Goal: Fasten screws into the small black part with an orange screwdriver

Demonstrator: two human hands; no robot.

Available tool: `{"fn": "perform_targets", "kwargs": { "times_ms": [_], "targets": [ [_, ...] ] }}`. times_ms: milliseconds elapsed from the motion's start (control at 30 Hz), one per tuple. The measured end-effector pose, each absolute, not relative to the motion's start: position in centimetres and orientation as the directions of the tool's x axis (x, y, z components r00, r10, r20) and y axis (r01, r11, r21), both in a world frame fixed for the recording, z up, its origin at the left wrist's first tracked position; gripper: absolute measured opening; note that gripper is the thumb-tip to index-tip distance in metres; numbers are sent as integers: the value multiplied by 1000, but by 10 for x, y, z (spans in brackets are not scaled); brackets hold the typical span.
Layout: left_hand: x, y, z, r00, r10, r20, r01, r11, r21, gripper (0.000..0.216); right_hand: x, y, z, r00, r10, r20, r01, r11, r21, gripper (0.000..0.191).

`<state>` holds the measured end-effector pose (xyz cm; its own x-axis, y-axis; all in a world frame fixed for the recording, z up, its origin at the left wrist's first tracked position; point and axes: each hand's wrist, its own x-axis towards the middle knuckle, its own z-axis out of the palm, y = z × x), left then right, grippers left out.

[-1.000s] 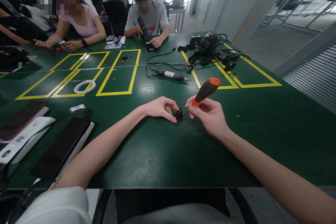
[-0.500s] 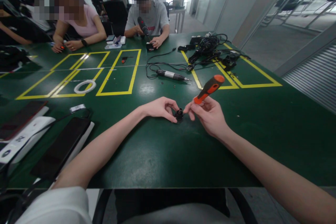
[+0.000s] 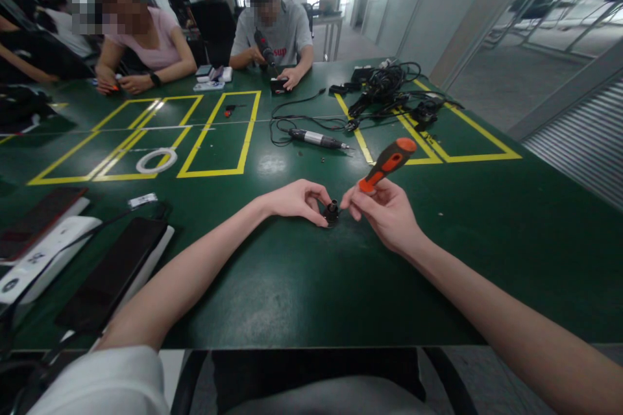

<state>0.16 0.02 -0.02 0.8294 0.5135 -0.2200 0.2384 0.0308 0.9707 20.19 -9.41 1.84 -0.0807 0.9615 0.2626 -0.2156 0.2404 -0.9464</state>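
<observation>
Between thumb and fingers, my left hand [image 3: 304, 201] grips a small black round part [image 3: 331, 215] with a short hollow stub on top, standing on the green table [image 3: 272, 285]. My right hand [image 3: 387, 211] is closed around a screwdriver [image 3: 389, 163] with an orange and dark grey handle. The handle tilts up and to the right, and its lower end sits in my fingers. A thin dark shaft seems to run from my right fingertips toward the side of the black part; whether it touches cannot be made out.
Beyond my hands lies a corded electric screwdriver [image 3: 318, 139]. Tangled black cables [image 3: 389, 91] heap at the back right. A white ring [image 3: 156, 160], a phone [image 3: 114, 272] and a white power strip [image 3: 48, 259] are at left. Across the table, a person [image 3: 272, 32] holds a power tool.
My hands keep nearly the same place and hold. The screwdriver and the black part have shifted only very slightly, and the camera view has moved a little.
</observation>
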Motion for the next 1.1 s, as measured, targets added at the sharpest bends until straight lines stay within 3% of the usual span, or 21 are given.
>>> {"fn": "perform_targets", "kwargs": {
  "times_ms": [1100],
  "targets": [
    [2,1,-1,826,519,-220,250,12,968,48,202,-93,16,-62,966,251,-179,237,-955,34]
  ]
}}
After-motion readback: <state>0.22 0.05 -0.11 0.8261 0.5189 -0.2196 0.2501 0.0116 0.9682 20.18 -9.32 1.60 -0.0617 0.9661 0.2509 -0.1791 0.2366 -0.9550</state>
